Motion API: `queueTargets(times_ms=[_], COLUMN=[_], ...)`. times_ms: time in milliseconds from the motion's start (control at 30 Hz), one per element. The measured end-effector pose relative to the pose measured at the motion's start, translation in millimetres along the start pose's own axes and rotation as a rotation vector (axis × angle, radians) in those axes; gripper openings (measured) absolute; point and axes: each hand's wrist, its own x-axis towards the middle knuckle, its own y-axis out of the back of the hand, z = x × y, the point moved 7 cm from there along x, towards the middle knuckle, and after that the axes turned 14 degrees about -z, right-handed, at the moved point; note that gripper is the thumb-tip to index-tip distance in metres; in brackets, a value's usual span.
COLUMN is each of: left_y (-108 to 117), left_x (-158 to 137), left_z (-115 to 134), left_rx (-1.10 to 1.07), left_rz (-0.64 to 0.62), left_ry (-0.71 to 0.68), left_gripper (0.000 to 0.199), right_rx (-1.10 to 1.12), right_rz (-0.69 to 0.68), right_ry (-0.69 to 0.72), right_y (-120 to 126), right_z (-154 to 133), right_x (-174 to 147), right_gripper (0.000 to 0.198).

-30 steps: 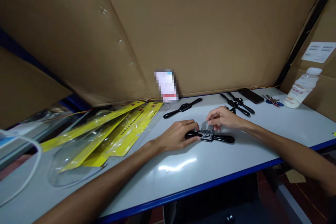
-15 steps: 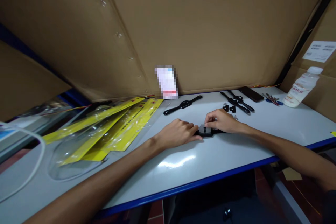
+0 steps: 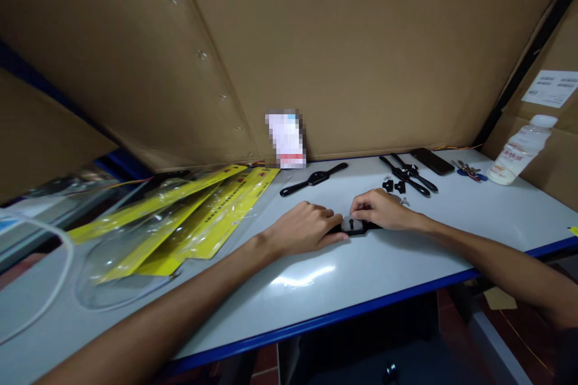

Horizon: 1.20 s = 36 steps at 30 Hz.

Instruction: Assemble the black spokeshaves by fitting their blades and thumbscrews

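Observation:
A black spokeshave (image 3: 359, 231) lies near the middle of the table under both hands. My left hand (image 3: 311, 227) is closed around its left handle, which is mostly hidden. With fingers pinched, my right hand (image 3: 371, 207) grips the upper right edge of a grey slotted blade (image 3: 347, 225) that sits on the spokeshave's middle. The right handle passes beneath my right hand. Just behind that hand are small black clamp pieces (image 3: 394, 186) and a thumbscrew (image 3: 404, 201).
Another spokeshave (image 3: 318, 178) lies behind my left hand, and two more (image 3: 409, 175) overlap at back right. Beside them are a black phone (image 3: 432, 161), keys (image 3: 469, 171) and a bottle (image 3: 519, 153). Yellow packaging (image 3: 212, 216) spreads at left. Cardboard (image 3: 343, 60) walls the back.
The blade has shifted slightly under my right fingers, and its rounded edge and slot show more clearly. My left hand keeps its hold on the spokeshave.

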Motion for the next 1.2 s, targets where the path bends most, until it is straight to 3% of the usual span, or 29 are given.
queueTargets(times_ms=[233,300,367,467,567,633,767,933,1200], left_y=[3.9,4.0,3.8,2.9,4.4,6.1,7.7,5.5,4.7], left_x=[-1.8,-2.1,-2.3,-2.5,-3.3,-3.7,-3.4,-2.3,-2.8], left_z=[1.1,-0.4,-3.3,-7.4,-9.5,-9.4,-7.3,-7.2,-8.3], left_rx=[0.009,-0.034,-0.082,-0.119,-0.155,-0.169,-0.158,-0.146,-0.169], left_rz=[0.044,0.053,0.063,0.072,0.097,0.104,0.083,0.069,0.103], left_ry=[-0.025,-0.027,-0.019,-0.009,-0.013,-0.017,-0.021,-0.008,-0.013], left_gripper=[0.06,0.061,0.062,0.065,0.066,0.066,0.065,0.064,0.062], right_rx=[-0.005,-0.053,-0.17,-0.394,-0.525,-0.554,-0.556,-0.448,-0.221], right_rz=[0.011,0.107,0.293,0.479,0.392,0.306,0.265,0.235,0.242], right_ry=[0.01,0.01,-0.005,-0.14,-0.317,-0.362,-0.361,-0.403,-0.432], right_y=[0.7,18.1,48.1,91.1,110.8,112.2,103.5,90.5,91.4], right_z=[0.4,-0.2,1.5,16.0,41.4,53.3,61.0,75.5,107.1], right_x=[1.1,-2.6,-12.4,-30.2,-37.5,-37.5,-31.2,-19.8,-1.5], right_gripper=[0.011,0.014,0.019,0.019,0.015,0.015,0.011,0.02,0.034])
